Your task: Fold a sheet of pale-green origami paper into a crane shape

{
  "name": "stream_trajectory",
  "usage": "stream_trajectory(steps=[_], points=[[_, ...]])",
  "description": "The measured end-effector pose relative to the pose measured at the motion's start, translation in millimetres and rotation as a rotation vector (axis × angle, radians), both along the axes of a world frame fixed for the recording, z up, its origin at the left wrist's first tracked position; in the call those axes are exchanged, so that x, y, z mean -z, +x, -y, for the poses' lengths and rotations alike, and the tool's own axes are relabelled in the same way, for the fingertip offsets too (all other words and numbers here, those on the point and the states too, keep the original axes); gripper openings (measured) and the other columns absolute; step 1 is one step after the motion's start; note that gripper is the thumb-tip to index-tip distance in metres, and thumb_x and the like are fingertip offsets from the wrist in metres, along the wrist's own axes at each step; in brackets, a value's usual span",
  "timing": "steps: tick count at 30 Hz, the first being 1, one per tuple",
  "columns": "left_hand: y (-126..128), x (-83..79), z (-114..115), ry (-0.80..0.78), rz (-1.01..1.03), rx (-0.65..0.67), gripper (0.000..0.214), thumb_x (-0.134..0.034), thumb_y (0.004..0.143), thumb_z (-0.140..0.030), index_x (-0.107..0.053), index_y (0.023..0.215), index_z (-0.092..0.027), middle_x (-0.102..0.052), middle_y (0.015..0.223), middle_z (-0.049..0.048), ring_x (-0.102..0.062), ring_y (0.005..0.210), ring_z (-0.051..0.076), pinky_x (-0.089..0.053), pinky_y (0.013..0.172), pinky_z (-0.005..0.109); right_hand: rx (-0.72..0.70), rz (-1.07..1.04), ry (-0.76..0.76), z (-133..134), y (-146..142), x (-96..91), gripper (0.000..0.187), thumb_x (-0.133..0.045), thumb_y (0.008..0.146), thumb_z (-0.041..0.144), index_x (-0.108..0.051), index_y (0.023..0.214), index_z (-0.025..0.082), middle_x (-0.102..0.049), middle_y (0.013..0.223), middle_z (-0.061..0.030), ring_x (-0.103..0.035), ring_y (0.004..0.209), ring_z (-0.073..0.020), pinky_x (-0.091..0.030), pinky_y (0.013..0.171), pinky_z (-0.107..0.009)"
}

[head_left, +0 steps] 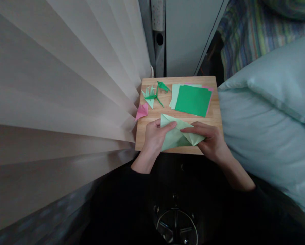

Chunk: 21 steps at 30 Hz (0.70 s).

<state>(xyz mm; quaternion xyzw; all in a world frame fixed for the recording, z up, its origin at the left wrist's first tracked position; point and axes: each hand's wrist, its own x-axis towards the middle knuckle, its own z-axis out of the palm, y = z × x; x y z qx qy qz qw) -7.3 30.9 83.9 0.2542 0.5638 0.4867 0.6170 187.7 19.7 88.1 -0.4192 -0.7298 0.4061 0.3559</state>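
A sheet of light green origami paper (174,137), partly folded and creased, is held between both hands over the front of a small wooden table. My left hand (156,134) grips its left part, thumb on top and the other fingers behind. At the right end, my right hand (210,139) has its fingers on a folded, pointed flap, with some fingertips hidden under the paper. Beyond the hands lies a stack of square paper (193,100), dark green on top with light green and pink edges showing.
Folded green paper pieces (156,95) and a pink one (142,111) lie on the wooden table (180,80) at its left. A pleated curtain (91,85) hangs along the left side. Pale bedding (259,115) borders the right; a grey cabinet (188,37) stands behind.
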Motion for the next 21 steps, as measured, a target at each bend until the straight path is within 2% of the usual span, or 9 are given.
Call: stream_trajectory(steps=[9, 14, 21], points=[[1.0, -1.4, 1.3, -0.001, -0.052, 0.002, 0.024, -0.093, 0.063, -0.032, -0.080, 0.078, -0.017, -0.078, 0.077, 0.0015, -0.069, 0.066, 0.016, -0.057, 0.068, 0.030, -0.017, 0.066, 0.044, -1.6, 2.0, 0.7, 0.031, -0.060, 0.095, 0.014, -0.081, 0.110, 0.032, -0.078, 0.104, -0.0068, -0.075, 0.092, -0.0249, -0.060, 0.072, -0.038], [1.2, 0.3, 2.7, 0.032, -0.031, -0.007, 0.027, -0.093, 0.063, -0.034, -0.081, 0.081, -0.018, -0.079, 0.081, 0.0017, -0.068, 0.067, 0.015, -0.057, 0.068, 0.030, -0.004, 0.037, 0.035, -1.6, -0.3, 4.9, 0.025, -0.063, 0.096, 0.019, -0.081, 0.106, 0.032, -0.079, 0.107, -0.0059, -0.076, 0.094, -0.0240, -0.061, 0.076, -0.038], [3.1, -0.8, 4.5, 0.046, -0.095, -0.018, 0.023, -0.092, 0.067, -0.035, -0.080, 0.079, -0.019, -0.079, 0.082, 0.0019, -0.068, 0.068, 0.016, -0.055, 0.067, 0.031, 0.007, 0.008, -0.041, -0.6, -2.3, 0.1, 0.026, -0.062, 0.094, 0.019, -0.084, 0.102, 0.030, -0.079, 0.111, -0.0062, -0.075, 0.097, -0.0242, -0.061, 0.084, -0.040]])
